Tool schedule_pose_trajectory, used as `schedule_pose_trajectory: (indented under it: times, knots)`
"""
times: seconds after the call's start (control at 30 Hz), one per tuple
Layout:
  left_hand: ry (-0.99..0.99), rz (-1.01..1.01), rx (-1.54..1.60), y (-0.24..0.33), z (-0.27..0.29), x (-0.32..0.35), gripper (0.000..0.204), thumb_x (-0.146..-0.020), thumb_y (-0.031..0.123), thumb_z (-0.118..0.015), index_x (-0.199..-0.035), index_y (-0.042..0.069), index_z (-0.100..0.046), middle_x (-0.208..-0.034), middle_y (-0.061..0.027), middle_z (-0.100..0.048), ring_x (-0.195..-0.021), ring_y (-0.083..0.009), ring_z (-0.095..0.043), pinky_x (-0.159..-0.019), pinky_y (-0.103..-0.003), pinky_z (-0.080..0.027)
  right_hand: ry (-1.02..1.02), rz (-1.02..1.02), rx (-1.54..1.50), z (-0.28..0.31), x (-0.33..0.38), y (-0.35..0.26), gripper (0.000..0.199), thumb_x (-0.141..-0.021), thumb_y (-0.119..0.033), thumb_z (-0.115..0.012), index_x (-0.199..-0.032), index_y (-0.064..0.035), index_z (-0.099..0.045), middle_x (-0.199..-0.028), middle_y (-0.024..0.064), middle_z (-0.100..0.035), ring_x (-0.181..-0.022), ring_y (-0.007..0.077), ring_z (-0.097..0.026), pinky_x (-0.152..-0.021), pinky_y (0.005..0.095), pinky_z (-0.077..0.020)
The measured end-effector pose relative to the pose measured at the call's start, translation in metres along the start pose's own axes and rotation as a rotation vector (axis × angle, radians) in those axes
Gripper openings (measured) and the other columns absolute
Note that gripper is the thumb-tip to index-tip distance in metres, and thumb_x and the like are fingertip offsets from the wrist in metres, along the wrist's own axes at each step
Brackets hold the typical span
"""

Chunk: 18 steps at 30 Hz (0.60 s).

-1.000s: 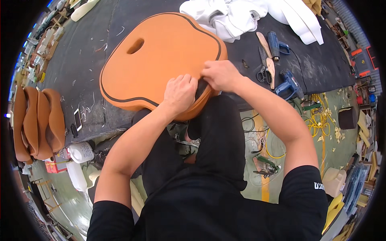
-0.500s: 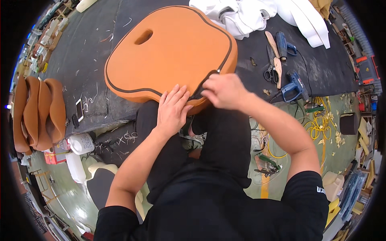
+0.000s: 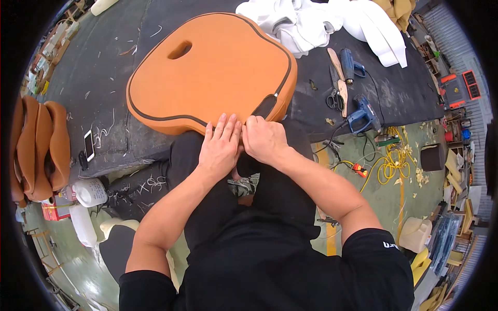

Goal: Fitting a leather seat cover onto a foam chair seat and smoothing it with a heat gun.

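Note:
An orange-brown seat cushion [image 3: 218, 67] with an oval hole lies at the table's front edge, its near side over my knees. A dark zipper [image 3: 288, 67] runs round its rim. The zipper's small metal slider [image 3: 276, 95] sits at the near right corner, beside a parted dark stretch. My left hand [image 3: 220, 145] lies with fingers stretched flat on the cushion's near edge. Close against it, my right hand [image 3: 263, 139] is closed on the edge of the cushion cover at the zipper's near end. Its fingertips are partly hidden.
Right of the cushion lie scissors [image 3: 335, 96], a wooden-handled tool and two blue heat guns [image 3: 364, 115]. White fabric [image 3: 295, 23] is heaped behind. At left are a phone [image 3: 90, 145] and stacked brown curved pieces [image 3: 39, 147]. A yellow hose [image 3: 389, 168] coils on the floor.
My right hand has moved left and nearer along the zipper, up against my left hand. The slider and the parted stretch now show fully. The whole view has shifted slightly.

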State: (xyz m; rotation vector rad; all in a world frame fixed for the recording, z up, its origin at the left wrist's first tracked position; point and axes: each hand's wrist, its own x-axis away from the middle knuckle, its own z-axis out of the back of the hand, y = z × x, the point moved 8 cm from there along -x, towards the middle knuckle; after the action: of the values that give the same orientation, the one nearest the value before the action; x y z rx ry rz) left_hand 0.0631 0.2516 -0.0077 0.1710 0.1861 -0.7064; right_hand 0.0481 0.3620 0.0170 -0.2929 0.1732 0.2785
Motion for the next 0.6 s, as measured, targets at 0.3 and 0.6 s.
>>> schedule_pose_trajectory:
  times: [0.3, 0.6]
  knots:
    - [-0.028, 0.011, 0.042, -0.002, -0.004, 0.001, 0.069, -0.095, 0.034, -0.070, -0.151, 0.001, -0.050, -0.161, -0.0171, -0.045, -0.153, -0.0369, -0.037, -0.120, -0.061, -0.033, 0.069, 0.049, 0.025, 0.013, -0.003, 0.014, 0.016, -0.093, -0.016, -0.062, -0.087, -0.0009, -0.060, -0.080, 0.0181, -0.067, -0.068, 0.0349, -0.071, -0.061, 0.0438, -0.0579]
    - [-0.030, 0.015, 0.068, 0.000, -0.001, 0.002, 0.071, -0.095, 0.036, -0.070, -0.152, -0.001, -0.049, -0.162, -0.0184, -0.043, -0.153, -0.0382, -0.037, -0.119, -0.062, -0.033, 0.147, -0.054, -0.006, 0.029, -0.017, 0.052, 0.016, -0.092, -0.013, -0.067, -0.086, -0.0007, -0.059, -0.083, 0.0203, -0.067, -0.073, 0.0415, -0.068, -0.067, 0.0488, -0.0552]
